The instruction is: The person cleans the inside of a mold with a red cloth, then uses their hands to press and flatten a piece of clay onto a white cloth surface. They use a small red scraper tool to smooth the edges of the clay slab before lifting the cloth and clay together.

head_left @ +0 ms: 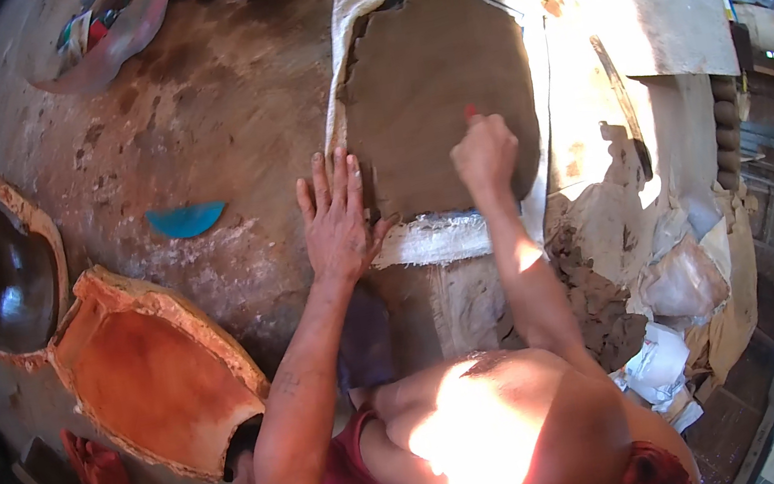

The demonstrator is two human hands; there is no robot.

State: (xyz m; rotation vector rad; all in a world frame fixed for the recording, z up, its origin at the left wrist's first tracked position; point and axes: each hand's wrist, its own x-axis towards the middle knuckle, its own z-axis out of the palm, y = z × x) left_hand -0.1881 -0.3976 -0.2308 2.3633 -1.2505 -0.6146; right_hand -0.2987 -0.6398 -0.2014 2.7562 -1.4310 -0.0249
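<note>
A smooth brown clay slab [431,73] lies on a pale cloth [343,26], whose edges show around it. My left hand [336,225] is open, palm down with fingers stretched out, at the slab's lower left corner and the cloth's edge. Over the lower right part of the slab, my right hand [487,155] is closed in a fist. A small red tip [471,111] pokes out beyond its fingers; the rest of that thing is hidden. A white strip [437,239] runs along the slab's near edge, between my forearms.
A blue half-moon scraper [187,221] lies left of my left hand. Farther left sit a dark hollow mould [6,267] and an orange-brown mould [154,370]. To the right are clay scraps [604,299], a thin dark stick [620,94] and a pale board [675,14].
</note>
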